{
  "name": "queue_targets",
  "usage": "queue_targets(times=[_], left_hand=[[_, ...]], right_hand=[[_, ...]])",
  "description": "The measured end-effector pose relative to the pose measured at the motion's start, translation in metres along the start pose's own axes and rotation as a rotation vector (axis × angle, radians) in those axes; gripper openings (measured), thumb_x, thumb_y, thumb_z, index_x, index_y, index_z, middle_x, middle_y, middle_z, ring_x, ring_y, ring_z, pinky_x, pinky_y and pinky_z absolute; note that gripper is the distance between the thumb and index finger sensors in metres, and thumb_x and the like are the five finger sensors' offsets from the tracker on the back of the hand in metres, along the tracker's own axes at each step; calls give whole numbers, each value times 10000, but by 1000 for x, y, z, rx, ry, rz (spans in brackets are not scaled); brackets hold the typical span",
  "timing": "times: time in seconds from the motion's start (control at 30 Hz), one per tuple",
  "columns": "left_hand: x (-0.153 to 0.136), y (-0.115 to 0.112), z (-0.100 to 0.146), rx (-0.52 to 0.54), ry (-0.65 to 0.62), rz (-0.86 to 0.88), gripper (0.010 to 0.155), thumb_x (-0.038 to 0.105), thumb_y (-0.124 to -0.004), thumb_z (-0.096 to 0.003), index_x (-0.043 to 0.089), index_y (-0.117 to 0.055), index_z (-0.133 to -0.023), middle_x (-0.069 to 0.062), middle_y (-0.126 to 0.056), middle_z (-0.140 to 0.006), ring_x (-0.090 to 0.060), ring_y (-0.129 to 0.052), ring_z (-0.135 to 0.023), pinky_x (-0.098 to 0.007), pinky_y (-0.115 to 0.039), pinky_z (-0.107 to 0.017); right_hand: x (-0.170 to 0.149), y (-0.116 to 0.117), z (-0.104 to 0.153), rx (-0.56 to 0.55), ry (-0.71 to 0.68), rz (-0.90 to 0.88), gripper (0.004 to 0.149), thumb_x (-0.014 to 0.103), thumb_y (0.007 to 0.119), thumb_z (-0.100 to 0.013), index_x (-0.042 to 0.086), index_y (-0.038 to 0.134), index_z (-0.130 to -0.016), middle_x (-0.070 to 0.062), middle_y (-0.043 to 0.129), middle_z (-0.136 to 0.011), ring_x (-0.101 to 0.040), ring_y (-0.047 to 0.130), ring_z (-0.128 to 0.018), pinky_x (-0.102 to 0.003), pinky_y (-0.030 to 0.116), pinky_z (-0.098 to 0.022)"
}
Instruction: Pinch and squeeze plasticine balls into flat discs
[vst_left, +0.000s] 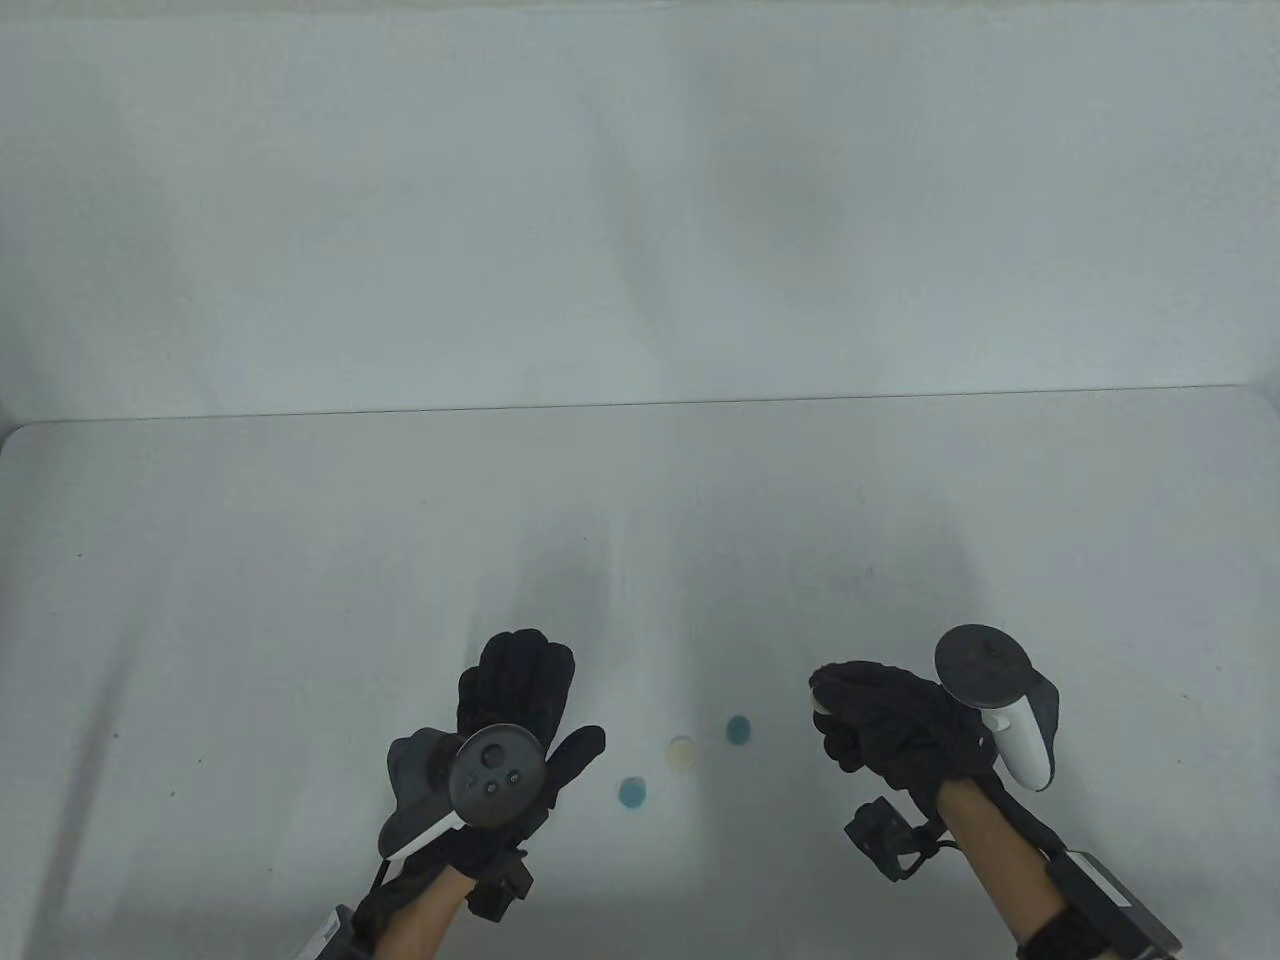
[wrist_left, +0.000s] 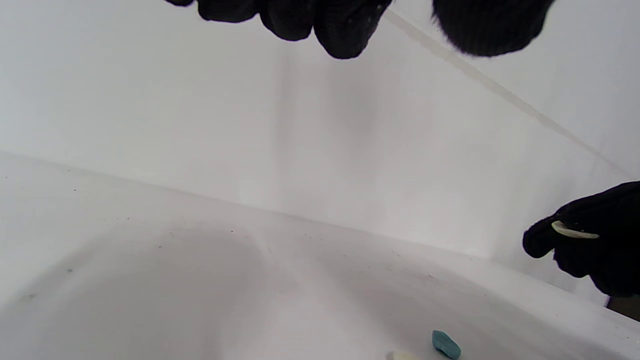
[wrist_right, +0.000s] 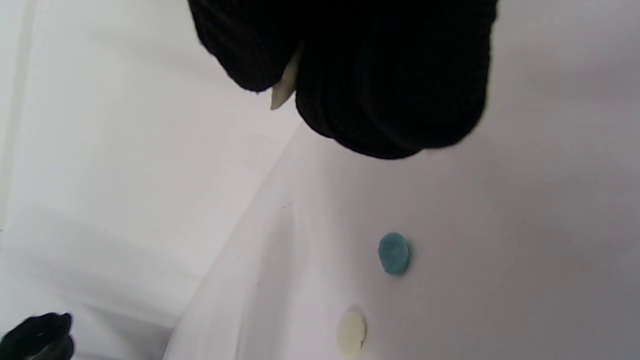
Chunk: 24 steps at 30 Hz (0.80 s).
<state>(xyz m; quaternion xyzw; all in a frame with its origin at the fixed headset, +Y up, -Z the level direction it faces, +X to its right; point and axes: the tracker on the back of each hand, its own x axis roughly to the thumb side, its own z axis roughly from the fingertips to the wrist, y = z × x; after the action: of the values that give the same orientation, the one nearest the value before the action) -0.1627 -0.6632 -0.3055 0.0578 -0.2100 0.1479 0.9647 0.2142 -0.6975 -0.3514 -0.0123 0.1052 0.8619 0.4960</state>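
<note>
Three flat plasticine discs lie on the white table between my hands: a blue disc (vst_left: 633, 793), a cream disc (vst_left: 682, 750) and a second blue disc (vst_left: 738, 729). My right hand (vst_left: 822, 706) hovers right of them and pinches a thin pale cream piece (wrist_right: 285, 85), which also shows in the left wrist view (wrist_left: 574, 231). My left hand (vst_left: 530, 690) is open and empty, fingers spread, left of the discs. The right wrist view shows the second blue disc (wrist_right: 394, 253) and the cream disc (wrist_right: 351, 333) below my fingers. The left wrist view shows the second blue disc (wrist_left: 445, 344).
The white table (vst_left: 250, 600) ends at a far edge where a white backdrop (vst_left: 640, 200) rises. A black tracker sits on the back of my left hand (vst_left: 497, 775), a white-handled one on my right (vst_left: 985, 665).
</note>
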Motion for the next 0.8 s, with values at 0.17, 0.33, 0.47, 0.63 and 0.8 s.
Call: queue_targets(times=[0.17,0.33,0.47,0.63,0.8], left_hand=[[0,0,0,5,-4,4,788,503,-638,-538,44,-441,-1147,-274,-339,-1172,-557,-335,-1069,-645,-370,-733],[1,1,0,10,-5,4,786,503,-638,-538,46,-440,-1147,-274,-341,-1171,-557,-336,-1068,-644,-372,-732],[1,1,1,14,-4,3,788,503,-638,-538,44,-442,-1147,-273,-341,-1172,-555,-336,-1069,-644,-372,-732],[0,1,1,15,-3,6,787,502,-639,-538,46,-441,-1147,-274,-340,-1172,-557,-337,-1068,-645,-372,-732],[0,1,1,10,-1,6,788,501,-639,-538,42,-443,-1147,-274,-343,-1172,-558,-339,-1068,-645,-373,-732]], right_hand=[[-1,6,-14,-13,12,44,428,316,808,-543,50,794,-878,-125,972,-679,-231,1040,-456,-261,967,-294],[-4,13,-25,-27,24,186,415,365,796,-546,122,809,-883,-81,936,-702,-218,993,-490,-270,919,-317],[-9,19,-34,-35,46,254,413,325,777,-558,90,803,-897,-115,935,-716,-236,999,-499,-277,932,-325],[-15,25,-47,17,89,321,408,260,753,-573,65,799,-928,-159,923,-772,-278,993,-548,-299,925,-361],[-16,30,-56,4,94,444,395,285,771,-564,115,836,-914,-171,917,-812,-283,993,-602,-286,924,-337]])
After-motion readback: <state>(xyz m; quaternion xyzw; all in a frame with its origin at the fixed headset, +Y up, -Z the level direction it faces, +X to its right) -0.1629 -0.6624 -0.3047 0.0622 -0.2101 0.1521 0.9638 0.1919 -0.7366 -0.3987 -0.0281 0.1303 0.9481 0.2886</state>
